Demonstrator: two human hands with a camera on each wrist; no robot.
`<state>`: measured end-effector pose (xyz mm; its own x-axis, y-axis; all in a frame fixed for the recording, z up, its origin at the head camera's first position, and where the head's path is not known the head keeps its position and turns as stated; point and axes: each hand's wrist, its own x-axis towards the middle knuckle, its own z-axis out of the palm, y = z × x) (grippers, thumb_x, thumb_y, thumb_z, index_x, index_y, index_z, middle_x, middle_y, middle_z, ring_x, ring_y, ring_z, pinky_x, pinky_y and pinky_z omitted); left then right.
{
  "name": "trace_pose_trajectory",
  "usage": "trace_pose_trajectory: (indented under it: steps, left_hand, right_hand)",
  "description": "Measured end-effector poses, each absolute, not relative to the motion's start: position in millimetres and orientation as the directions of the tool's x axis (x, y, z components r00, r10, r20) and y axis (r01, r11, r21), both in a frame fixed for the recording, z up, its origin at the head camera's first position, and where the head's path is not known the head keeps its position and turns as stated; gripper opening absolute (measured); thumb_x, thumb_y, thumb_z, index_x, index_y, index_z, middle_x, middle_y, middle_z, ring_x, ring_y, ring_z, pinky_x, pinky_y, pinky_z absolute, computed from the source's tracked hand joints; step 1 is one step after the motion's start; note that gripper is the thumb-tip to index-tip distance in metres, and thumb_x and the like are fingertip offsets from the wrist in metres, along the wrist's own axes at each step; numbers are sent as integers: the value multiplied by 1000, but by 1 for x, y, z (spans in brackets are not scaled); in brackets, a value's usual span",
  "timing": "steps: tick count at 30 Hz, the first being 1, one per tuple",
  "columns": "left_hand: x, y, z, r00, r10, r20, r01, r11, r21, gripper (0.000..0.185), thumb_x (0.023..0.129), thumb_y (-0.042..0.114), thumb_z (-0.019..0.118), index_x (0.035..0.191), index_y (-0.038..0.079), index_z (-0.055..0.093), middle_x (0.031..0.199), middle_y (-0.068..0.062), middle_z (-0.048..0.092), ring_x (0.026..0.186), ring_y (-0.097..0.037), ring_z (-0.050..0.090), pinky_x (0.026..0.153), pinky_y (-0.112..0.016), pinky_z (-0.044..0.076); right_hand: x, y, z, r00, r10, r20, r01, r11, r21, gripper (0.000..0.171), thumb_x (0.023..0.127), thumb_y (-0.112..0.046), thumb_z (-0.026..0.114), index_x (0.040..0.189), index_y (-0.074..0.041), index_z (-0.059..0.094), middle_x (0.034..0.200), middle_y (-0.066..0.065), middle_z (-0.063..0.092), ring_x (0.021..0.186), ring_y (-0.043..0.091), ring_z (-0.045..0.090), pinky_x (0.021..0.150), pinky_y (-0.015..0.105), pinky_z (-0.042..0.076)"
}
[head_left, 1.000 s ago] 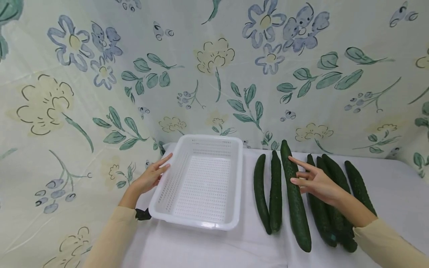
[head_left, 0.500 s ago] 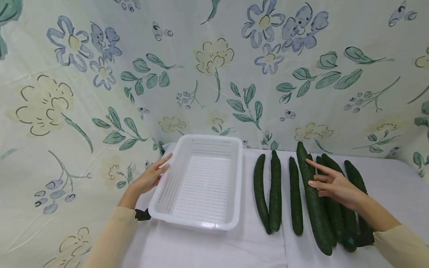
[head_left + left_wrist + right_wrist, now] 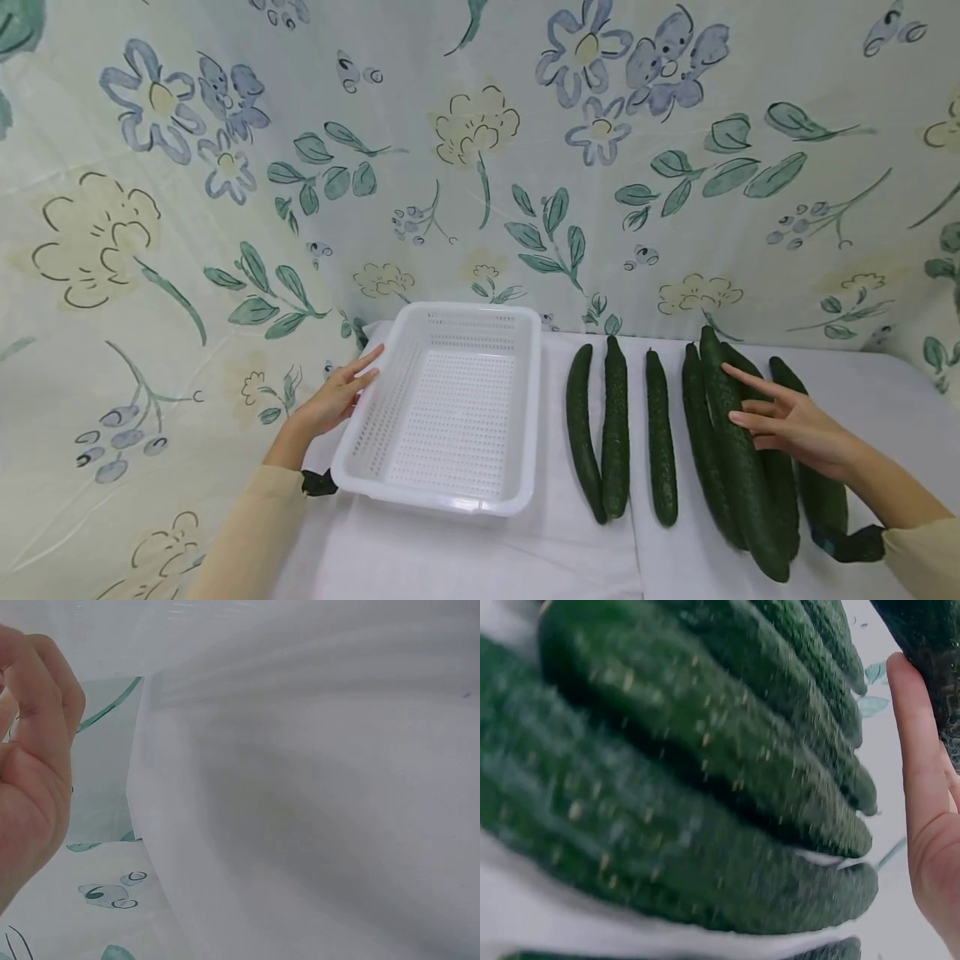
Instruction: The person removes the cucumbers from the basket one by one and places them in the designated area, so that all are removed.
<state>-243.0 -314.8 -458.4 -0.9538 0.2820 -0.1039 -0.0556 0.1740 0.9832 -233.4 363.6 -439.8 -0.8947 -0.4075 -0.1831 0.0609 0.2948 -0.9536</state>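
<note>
A white perforated basket (image 3: pixel 525 400) stands on the white cloth at centre left. My left hand (image 3: pixel 347 392) rests with straight fingers against its left rim; in the left wrist view the hand (image 3: pixel 34 772) is beside the basket's wall (image 3: pixel 315 825). Several dark green cucumbers lie lengthwise to the right of the basket. My right hand (image 3: pixel 772 414) lies with straight fingers on the longest cucumber (image 3: pixel 738 475), which rests on top of the right-hand cluster. The right wrist view shows blurred cucumbers (image 3: pixel 690 757) close up and the hand's fingers (image 3: pixel 922 787).
Three cucumbers (image 3: pixel 615 425) lie singly between the basket and the cluster. A flowered cloth (image 3: pixel 480 167) hangs behind and along the left side. The white tablecloth (image 3: pixel 487 558) reaches the near edge and extends bare at the far right (image 3: pixel 892 400).
My right hand has moved right and taken the longest cucumber with it, onto the right-hand cluster. A thinner cucumber it had covered now lies alone. The left hand has not moved.
</note>
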Motion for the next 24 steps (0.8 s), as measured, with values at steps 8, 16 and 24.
trace_pose_trajectory:
  steps: [8, 16, 24]
  left_hand:
    - [-239, -311, -451, -953, 282, -107, -64, 160, 985, 54, 97, 25, 46, 146, 29, 24, 126, -22, 48, 78, -24, 62, 56, -27, 50]
    - [-233, -307, -439, -948, 296, -120, -83, 133, 988, 55, 97, 21, 47, 147, 23, 24, 126, -26, 47, 83, -31, 62, 59, -30, 51]
    - [-234, -308, -442, -949, 295, -112, -78, 126, 989, 55, 97, 21, 47, 147, 26, 24, 128, -25, 46, 90, -39, 61, 65, -37, 53]
  right_hand:
    - [-230, 383, -438, -902, -350, -253, 105, 390, -915, 73, 94, -20, 54, 147, -39, 7, 141, 40, -2, 93, -3, 54, 73, 40, 50]
    - [-231, 401, -443, -897, -327, -299, 157, 397, -904, 75, 94, -22, 54, 145, -42, 4, 139, 40, -15, 92, -6, 52, 72, 42, 51]
    - [-232, 416, -449, -907, -287, -307, 163, 433, -886, 77, 93, -25, 55, 145, -42, 0, 135, 46, -13, 90, -9, 51, 72, 40, 50]
